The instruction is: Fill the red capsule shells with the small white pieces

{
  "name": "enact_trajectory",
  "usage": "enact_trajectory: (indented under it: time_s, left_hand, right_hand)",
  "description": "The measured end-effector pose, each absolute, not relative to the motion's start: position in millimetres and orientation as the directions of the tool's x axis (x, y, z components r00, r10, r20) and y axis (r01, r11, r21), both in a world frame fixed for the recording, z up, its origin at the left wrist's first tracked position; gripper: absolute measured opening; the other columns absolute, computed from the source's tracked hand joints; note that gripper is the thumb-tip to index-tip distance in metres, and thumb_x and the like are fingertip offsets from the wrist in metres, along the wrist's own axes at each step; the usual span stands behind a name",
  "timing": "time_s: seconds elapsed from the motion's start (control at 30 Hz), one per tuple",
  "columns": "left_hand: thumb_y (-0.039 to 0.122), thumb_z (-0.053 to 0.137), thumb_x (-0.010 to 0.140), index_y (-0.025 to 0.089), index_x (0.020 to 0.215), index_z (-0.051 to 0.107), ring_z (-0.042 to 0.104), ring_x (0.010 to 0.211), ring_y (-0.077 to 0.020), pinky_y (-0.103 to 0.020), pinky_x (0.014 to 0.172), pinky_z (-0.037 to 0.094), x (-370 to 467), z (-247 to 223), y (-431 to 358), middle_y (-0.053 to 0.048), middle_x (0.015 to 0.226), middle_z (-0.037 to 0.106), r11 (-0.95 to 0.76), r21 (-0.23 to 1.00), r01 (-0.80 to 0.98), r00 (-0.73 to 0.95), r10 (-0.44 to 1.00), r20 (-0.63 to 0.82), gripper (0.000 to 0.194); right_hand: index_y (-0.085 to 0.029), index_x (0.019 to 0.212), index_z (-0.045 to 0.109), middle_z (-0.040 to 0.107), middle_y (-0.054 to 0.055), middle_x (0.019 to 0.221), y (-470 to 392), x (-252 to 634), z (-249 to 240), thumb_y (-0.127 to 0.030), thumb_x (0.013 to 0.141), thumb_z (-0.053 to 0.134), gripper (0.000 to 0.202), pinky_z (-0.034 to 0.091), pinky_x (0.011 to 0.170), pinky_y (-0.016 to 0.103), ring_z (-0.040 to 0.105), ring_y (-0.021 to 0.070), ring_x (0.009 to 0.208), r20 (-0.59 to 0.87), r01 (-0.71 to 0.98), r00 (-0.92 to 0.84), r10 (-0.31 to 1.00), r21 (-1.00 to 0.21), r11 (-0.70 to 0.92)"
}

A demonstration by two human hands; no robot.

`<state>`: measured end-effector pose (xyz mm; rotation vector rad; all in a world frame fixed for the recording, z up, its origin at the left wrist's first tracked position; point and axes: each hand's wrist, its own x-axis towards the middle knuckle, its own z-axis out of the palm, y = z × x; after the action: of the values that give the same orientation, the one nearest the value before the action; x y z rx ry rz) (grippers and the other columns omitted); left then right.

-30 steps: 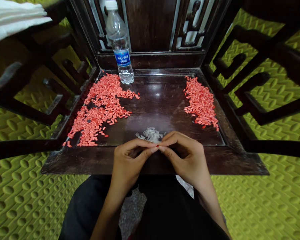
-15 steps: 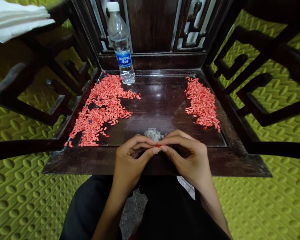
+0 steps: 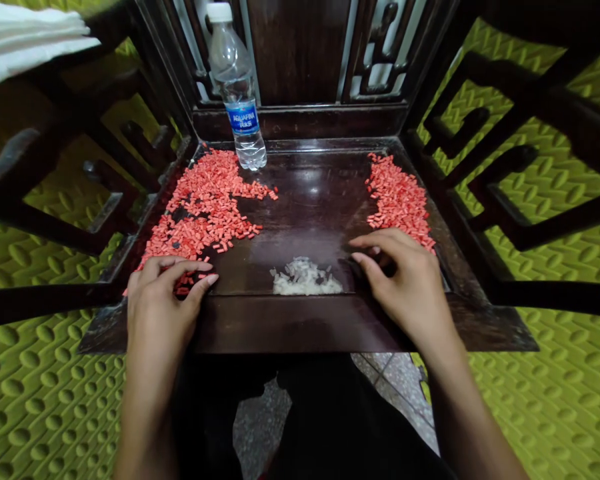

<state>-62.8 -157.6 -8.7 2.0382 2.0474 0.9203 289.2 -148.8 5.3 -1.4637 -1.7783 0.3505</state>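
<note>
Over the near end of the left-hand pile of small red tube-like pieces (image 3: 210,180) is my left hand (image 3: 163,297). Its thumb and forefinger are slightly apart, with red pieces showing between and behind them. My right hand (image 3: 405,277) hovers above the seat, just short of the right-hand pile of red pieces (image 3: 400,200); its thumb and forefinger are parted and I see nothing between them. Midway between my hands, a small heap of whitish translucent pieces (image 3: 305,279) lies along the inner edge of the front rail.
A water bottle (image 3: 243,113) with a white cap stands at the back left of the dark wooden seat (image 3: 310,200). Carved armrests (image 3: 500,180) rise on both sides. White folded paper or cloth (image 3: 30,40) lies at upper left. Yellow-green textured matting (image 3: 35,400) surrounds the chair.
My hands, together over the whitish heap with a red piece between the fingertips, have separated. The left went to the left red pile, the right moved rightward. The whitish heap is now uncovered.
</note>
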Motion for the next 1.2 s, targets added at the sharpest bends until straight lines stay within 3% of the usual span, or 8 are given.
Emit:
enact_trajectory:
  time_s: [0.17, 0.3, 0.4, 0.5, 0.67, 0.8, 1.0, 1.2]
  left_hand:
    - [0.046, 0.074, 0.095, 0.03, 0.09, 0.082, 0.061, 0.111, -0.0398, -0.058, 0.109, 0.039, -53.5, -6.6, -154.3, -0.011, 0.11, 0.069, -0.079, 0.493, 0.866, -0.101, 0.939, 0.327, 0.018]
    - [0.038, 0.078, 0.095, 0.029, 0.09, 0.08, 0.062, 0.117, -0.0352, -0.055, 0.115, 0.039, -21.6, 13.1, -164.5, -0.008, 0.11, 0.071, -0.132, 0.613, 0.779, -0.143, 0.914, 0.379, 0.011]
    - [0.028, 0.078, 0.095, 0.027, 0.09, 0.078, 0.071, 0.105, -0.0242, -0.037, 0.097, 0.055, 16.2, 24.1, -174.3, -0.003, 0.103, 0.077, -0.249, 0.845, 0.474, -0.144, 0.924, 0.353, 0.006]
    - [0.025, 0.079, 0.093, 0.023, 0.088, 0.08, 0.076, 0.087, -0.0187, -0.028, 0.081, 0.059, 45.2, 23.5, -179.4, -0.002, 0.091, 0.081, -0.193, 0.951, 0.24, -0.032, 0.978, 0.206, 0.005]
    - [0.024, 0.084, 0.089, 0.023, 0.089, 0.083, 0.078, 0.08, -0.0144, -0.021, 0.077, 0.06, 50.4, 5.0, -177.9, 0.0, 0.085, 0.082, -0.096, 0.99, 0.101, -0.078, 0.991, 0.105, 0.002]
    - [0.033, 0.084, 0.093, 0.021, 0.094, 0.082, 0.077, 0.078, -0.0143, -0.021, 0.073, 0.06, 42.5, -6.0, -175.6, -0.003, 0.085, 0.082, -0.081, 0.996, -0.022, -0.16, 0.984, 0.076, 0.012]
    - [0.036, 0.088, 0.088, 0.02, 0.089, 0.083, 0.078, 0.078, -0.0175, -0.025, 0.074, 0.064, 44.8, 1.1, -175.8, -0.005, 0.084, 0.082, -0.033, 0.999, 0.041, -0.099, 0.994, 0.037, 0.017]
    - [0.028, 0.087, 0.089, 0.023, 0.089, 0.084, 0.08, 0.075, -0.0146, -0.02, 0.074, 0.064, 42.2, 2.5, -176.0, -0.002, 0.082, 0.083, -0.061, 0.998, -0.009, 0.005, 0.998, 0.061, 0.006]
  right_hand:
    - [-0.023, 0.101, 0.077, 0.073, 0.005, 0.101, -161.4, 261.1, 4.9, -0.014, 0.098, 0.075, 0.01, 0.051, 0.086, 0.038, 0.068, 0.0245, 0.097, 0.256, 0.65, -0.13, 0.958, -0.708, 0.278]
    - [-0.023, 0.098, 0.076, 0.072, 0.004, 0.101, -164.9, 249.3, 0.4, -0.015, 0.096, 0.078, 0.009, 0.047, 0.089, 0.04, 0.065, 0.0262, 0.1, 0.167, 0.697, -0.174, 0.971, -0.675, 0.241]
    - [-0.022, 0.09, 0.073, 0.071, 0.004, 0.097, -165.7, 245.7, -0.1, -0.013, 0.098, 0.075, 0.012, 0.045, 0.089, 0.04, 0.063, 0.0261, 0.098, 0.127, 0.715, -0.183, 0.975, -0.663, 0.221]
    - [-0.022, 0.09, 0.072, 0.072, 0.004, 0.097, -166.5, 245.4, 1.4, -0.011, 0.099, 0.073, 0.014, 0.046, 0.089, 0.04, 0.065, 0.0256, 0.098, 0.131, 0.698, -0.182, 0.975, -0.681, 0.222]
    - [-0.024, 0.106, 0.081, 0.076, 0.004, 0.101, -172.1, 242.1, 0.2, -0.019, 0.101, 0.075, 0.009, 0.051, 0.088, 0.04, 0.069, 0.0248, 0.099, 0.153, 0.62, -0.212, 0.965, -0.743, 0.254]
    - [-0.025, 0.104, 0.086, 0.075, 0.007, 0.104, -179.3, 237.7, -5.3, -0.023, 0.1, 0.077, 0.01, 0.055, 0.089, 0.042, 0.069, 0.0252, 0.098, 0.211, 0.614, -0.239, 0.948, -0.723, 0.316]
    - [-0.024, 0.1, 0.083, 0.075, 0.008, 0.103, -180.5, 238.1, -9.1, -0.016, 0.101, 0.072, 0.014, 0.058, 0.084, 0.038, 0.07, 0.0239, 0.097, 0.256, 0.58, -0.255, 0.933, -0.731, 0.359]
    - [-0.023, 0.099, 0.078, 0.076, 0.007, 0.102, -179.9, 236.2, -12.2, -0.017, 0.105, 0.066, 0.015, 0.057, 0.089, 0.04, 0.07, 0.0237, 0.094, 0.254, 0.61, -0.254, 0.933, -0.707, 0.359]
